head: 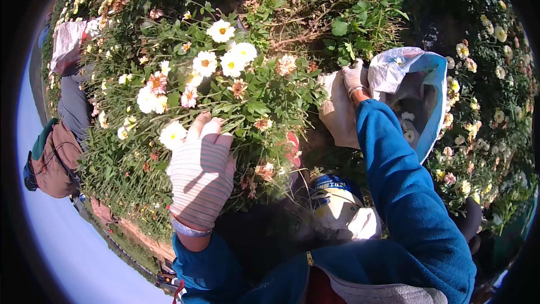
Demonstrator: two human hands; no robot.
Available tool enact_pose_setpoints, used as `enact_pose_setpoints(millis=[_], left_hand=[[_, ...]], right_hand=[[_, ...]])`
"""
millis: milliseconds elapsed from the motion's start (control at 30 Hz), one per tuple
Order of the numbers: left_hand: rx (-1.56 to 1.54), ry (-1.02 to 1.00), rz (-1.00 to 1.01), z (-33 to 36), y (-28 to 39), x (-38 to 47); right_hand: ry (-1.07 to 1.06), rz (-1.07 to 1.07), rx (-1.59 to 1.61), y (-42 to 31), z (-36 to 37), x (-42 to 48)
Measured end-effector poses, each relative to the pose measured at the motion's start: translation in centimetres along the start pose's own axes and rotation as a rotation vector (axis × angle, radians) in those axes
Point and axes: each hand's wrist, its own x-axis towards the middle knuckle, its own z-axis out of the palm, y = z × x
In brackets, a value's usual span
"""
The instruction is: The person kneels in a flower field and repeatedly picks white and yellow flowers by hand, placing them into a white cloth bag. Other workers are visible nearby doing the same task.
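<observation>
My left hand (202,173), in a striped knit glove, reaches into a flowering bush. A white flower (173,135) lies right beside its index finger. The fingertips sink among green stems, so whether they pinch one is hidden. To the right, my gloved right hand (355,78) has its fingers curled at the edge of a white sack (392,71). The sack's mouth gapes, showing a light-blue lining and a few white flowers (408,126) inside. A pale flap of cloth (337,112) hangs under that hand. More white blooms with yellow centres (232,65) stand ahead of my left hand.
A white container or bag with blue print (335,202) is close to my body. Wilted pinkish flower heads (287,64) dot the bush. At far left, another person (59,158) bends over the plants beside a whitish bag (66,44). Further flower rows (464,135) grow at right.
</observation>
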Motion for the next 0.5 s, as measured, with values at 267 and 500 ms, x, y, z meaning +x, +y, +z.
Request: enact_pose_setpoints(millis=[267, 500], left_hand=[[0.124, -0.176, 0.039, -0.9, 3.2, 1.6], [0.014, -0.137, -0.141, 6.1, 4.6, -1.3]], right_hand=[[-0.255, -0.143, -0.763, 1.0, 2.0, 3.5], [-0.256, -0.01, 0.104, -11.5, -5.3, -6.7]])
